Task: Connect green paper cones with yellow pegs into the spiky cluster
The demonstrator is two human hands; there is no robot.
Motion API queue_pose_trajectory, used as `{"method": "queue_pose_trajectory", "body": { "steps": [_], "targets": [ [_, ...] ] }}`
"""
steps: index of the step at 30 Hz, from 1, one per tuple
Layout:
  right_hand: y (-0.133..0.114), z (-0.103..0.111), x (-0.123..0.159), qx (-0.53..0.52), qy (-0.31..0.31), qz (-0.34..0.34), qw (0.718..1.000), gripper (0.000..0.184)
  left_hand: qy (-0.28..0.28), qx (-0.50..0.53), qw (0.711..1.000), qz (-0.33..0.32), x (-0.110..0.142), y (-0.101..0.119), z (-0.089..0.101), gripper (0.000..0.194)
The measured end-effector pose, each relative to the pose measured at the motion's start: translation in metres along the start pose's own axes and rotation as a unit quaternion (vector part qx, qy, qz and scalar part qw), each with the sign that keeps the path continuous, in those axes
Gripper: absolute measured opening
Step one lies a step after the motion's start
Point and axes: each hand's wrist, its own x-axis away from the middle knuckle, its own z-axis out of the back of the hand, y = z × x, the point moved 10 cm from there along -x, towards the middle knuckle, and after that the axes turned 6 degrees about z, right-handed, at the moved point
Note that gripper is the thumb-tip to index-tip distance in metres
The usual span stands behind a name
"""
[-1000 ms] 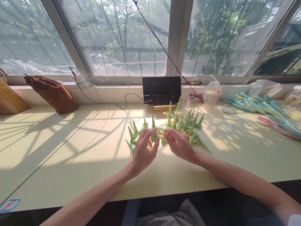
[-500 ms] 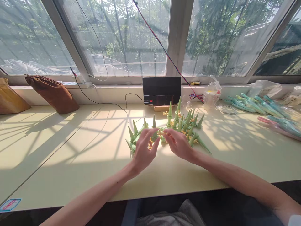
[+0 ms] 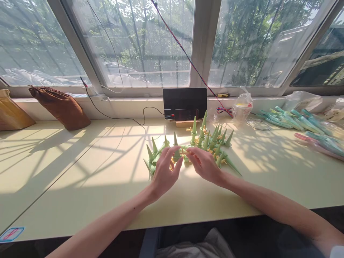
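Several green cone-shaped plastic spikes point(image 3: 212, 141) with small yellow fittings lie and stand in a cluster at the middle of the pale yellow table point(image 3: 80, 172). My left hand point(image 3: 164, 173) and my right hand point(image 3: 205, 165) meet over the near edge of the cluster. Their fingertips pinch a small green and yellow piece point(image 3: 185, 153) between them. More spikes point(image 3: 151, 156) stand just left of my left hand.
A black screen point(image 3: 185, 102) with a phone on a wooden stand sits by the window. A brown pouch point(image 3: 60, 106) lies at the back left. A clear bag point(image 3: 242, 105) and bagged teal parts point(image 3: 292, 120) lie at the right. Cables cross the sill.
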Motion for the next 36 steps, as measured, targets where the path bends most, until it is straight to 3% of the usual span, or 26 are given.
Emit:
{"method": "queue_pose_trajectory", "body": {
  "steps": [10, 24, 31, 36],
  "targets": [
    [0.0029, -0.0052, -0.0005, 0.008, -0.027, -0.011, 1.0, 0.018, -0.006, -0.009, 1.0, -0.004, 0.0005, 0.0002, -0.0021, 0.029],
    [0.0052, -0.0084, -0.0012, 0.014, -0.051, -0.029, 0.998, 0.037, -0.014, -0.031, 0.999, -0.022, 0.0021, 0.0028, -0.0034, 0.028],
    [0.0054, -0.0053, -0.0012, 0.011, -0.03, -0.038, 0.999, 0.024, -0.007, -0.013, 1.0, -0.013, 0.0004, 0.0007, -0.0013, 0.029],
    [0.0048, -0.0094, -0.0006, 0.006, -0.05, -0.031, 0.998, 0.02, -0.015, -0.023, 1.0, -0.011, 0.0011, 0.0005, -0.0032, 0.029]
  ]
}}
